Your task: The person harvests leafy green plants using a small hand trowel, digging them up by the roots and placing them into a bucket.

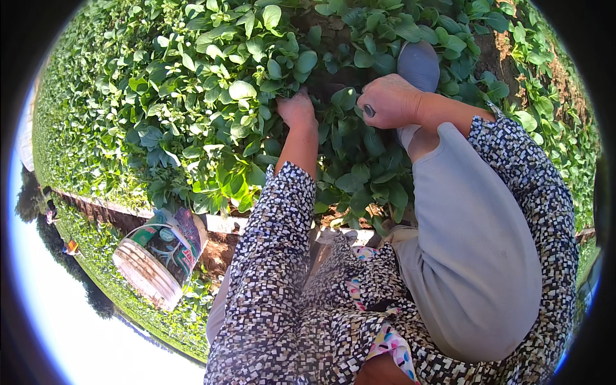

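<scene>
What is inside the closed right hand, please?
The right hand is a fist above the leafy green plants. A small dark tip shows between the fingers; the rest of that object is covered, so its kind is unclear.

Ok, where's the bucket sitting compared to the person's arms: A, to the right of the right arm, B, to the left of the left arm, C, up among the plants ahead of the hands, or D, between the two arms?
B: the bucket lies tilted at lower left, outside the patterned left sleeve, at the edge of the leafy green plants.
</scene>
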Demonstrator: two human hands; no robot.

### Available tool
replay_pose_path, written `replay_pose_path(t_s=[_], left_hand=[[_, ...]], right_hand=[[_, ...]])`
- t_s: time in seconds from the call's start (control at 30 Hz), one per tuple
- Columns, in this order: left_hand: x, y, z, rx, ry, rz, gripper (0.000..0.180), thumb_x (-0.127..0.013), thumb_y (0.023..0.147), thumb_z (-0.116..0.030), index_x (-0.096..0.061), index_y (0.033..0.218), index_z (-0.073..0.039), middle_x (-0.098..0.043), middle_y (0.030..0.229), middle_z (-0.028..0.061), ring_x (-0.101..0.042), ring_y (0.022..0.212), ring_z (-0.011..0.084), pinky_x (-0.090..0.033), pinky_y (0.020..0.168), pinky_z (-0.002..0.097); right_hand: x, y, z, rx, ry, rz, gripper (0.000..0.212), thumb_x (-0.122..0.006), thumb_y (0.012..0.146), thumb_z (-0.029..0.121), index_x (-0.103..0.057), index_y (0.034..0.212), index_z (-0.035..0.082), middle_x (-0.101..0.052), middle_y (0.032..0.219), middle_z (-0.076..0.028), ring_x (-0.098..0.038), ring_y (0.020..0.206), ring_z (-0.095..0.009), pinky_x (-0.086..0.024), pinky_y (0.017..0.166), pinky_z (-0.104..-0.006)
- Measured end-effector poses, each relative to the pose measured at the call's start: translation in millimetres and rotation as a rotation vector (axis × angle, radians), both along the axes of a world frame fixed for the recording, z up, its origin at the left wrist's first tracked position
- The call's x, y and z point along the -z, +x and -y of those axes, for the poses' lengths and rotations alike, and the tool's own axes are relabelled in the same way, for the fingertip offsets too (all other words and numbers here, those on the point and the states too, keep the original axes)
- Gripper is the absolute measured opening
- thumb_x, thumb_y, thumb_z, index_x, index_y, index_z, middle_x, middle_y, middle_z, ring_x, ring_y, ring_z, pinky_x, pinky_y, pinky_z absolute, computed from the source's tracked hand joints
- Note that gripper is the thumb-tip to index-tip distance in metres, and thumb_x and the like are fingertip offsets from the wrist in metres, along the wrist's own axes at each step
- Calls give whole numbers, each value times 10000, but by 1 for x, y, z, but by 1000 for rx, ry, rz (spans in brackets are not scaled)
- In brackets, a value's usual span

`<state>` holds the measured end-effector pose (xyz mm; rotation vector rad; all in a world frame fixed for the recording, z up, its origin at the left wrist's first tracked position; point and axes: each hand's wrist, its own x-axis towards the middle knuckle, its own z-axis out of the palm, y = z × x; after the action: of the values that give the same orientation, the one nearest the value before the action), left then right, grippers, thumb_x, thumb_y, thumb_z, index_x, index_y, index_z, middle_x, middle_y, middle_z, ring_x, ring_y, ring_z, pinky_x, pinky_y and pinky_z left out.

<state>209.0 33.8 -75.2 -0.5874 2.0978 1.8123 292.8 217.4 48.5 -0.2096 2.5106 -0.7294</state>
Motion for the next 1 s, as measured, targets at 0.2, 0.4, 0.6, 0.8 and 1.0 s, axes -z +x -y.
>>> replay_pose_path(t_s=[0.2,0.4,0.6,0.8,1.0], left_hand=[[27,-32,15,1474,-1380,-165,255,-650,772,-187,-656,990,-57,-692,1001,113,-662,961,264,-535,747,363],[27,-25,26,330,-683,268,228,-613,811,-185,-662,972,-31,-687,988,128,-659,941,284,-528,718,379],[0,-29,33,-12,-389,385,279,-627,801,-200,-615,1038,-52,-655,1012,130,-648,899,277,-522,714,380],[13,-16,42,-7,-121,308,358,-620,806,-203,-551,1127,-62,-616,1037,142,-632,858,277,-518,716,384],[15,-18,51,-17,-11,305,295,-589,853,-110,-540,1130,-24,-622,987,139,-650,813,271,-542,685,388]], right_hand=[[-4,-12,7,186,-80,109,209,-592,722,237,-631,705,32,-616,675,-177,-604,710,-372,-490,681,-425],[36,-14,11,531,-433,202,239,-643,739,254,-656,742,16,-593,645,-111,-534,532,-200,-431,514,-352],[9,-24,7,872,-727,722,178,-564,812,216,-637,774,59,-506,580,-4,-363,366,-99,-269,351,-278],[20,-9,8,110,-139,-94,144,-581,734,199,-597,674,70,-585,598,-79,-560,518,-253,-415,487,-394],[24,-50,31,-379,94,-213,147,-597,715,220,-667,709,91,-653,725,-90,-631,724,-304,-495,622,-415]])
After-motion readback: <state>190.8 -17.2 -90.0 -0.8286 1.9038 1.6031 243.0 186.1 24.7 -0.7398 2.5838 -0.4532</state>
